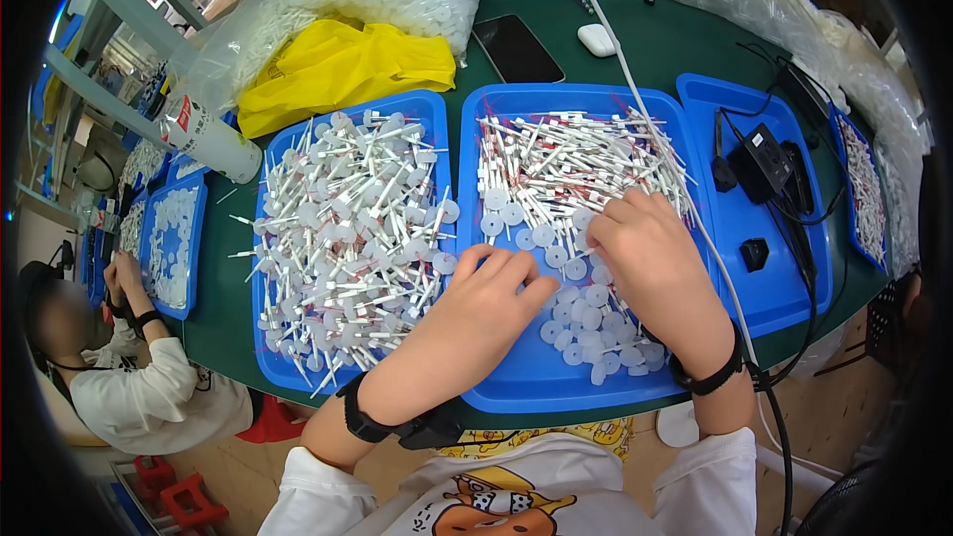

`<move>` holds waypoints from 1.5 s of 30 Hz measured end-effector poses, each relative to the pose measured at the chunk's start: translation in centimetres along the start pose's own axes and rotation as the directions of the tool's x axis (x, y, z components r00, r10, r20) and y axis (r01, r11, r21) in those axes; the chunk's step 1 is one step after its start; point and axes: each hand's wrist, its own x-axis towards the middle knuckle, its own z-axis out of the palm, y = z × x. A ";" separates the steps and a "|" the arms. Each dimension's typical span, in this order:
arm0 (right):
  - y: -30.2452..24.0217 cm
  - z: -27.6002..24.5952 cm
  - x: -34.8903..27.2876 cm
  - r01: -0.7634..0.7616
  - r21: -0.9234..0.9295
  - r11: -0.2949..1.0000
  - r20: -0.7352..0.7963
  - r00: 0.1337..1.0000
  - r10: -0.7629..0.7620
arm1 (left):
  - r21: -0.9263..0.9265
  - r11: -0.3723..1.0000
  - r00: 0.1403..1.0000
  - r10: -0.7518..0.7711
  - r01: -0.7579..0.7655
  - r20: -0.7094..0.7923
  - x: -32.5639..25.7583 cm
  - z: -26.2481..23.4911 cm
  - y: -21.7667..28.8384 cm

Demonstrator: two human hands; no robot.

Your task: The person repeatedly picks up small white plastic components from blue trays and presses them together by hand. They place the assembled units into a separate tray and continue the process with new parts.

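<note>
My left hand (484, 303) is over the near left part of the middle blue tray (511, 372), its fingers curled in; anything in them is hidden. At the edge of a pile of thin white sticks (566, 154) with red wire-like strands, my right hand (645, 253) has its fingers drawn together, and their tips are partly hidden. Below and beside that hand lie loose round translucent white discs (596, 328), some with a centre hole. In the left blue tray (260, 337), white sticks with discs on them (347, 228) form a large heap.
A blue tray (764, 288) on the right holds a black adapter (759, 164) and cables. A white cord (635, 79) crosses the middle tray. Beyond are a phone (516, 50), a white case (597, 40), a yellow bag (347, 69) and a cup (213, 139). Another person (149, 377) works at left.
</note>
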 end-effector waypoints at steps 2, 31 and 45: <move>-0.1 -0.1 0.2 -0.002 -0.016 1.000 -0.004 1.000 0.002 | -0.009 1.000 1.000 0.001 -0.001 0.010 0.1 -0.2 0.1; -1.9 -1.7 1.5 0.331 0.878 0.347 -0.401 0.903 0.153 | -0.921 0.389 0.861 -0.481 0.038 -0.168 0.1 -2.2 0.9; -2.1 -1.2 1.4 0.328 0.864 0.381 -0.356 0.935 0.001 | -0.922 0.387 0.880 -0.429 -0.026 -0.205 0.1 -2.2 0.8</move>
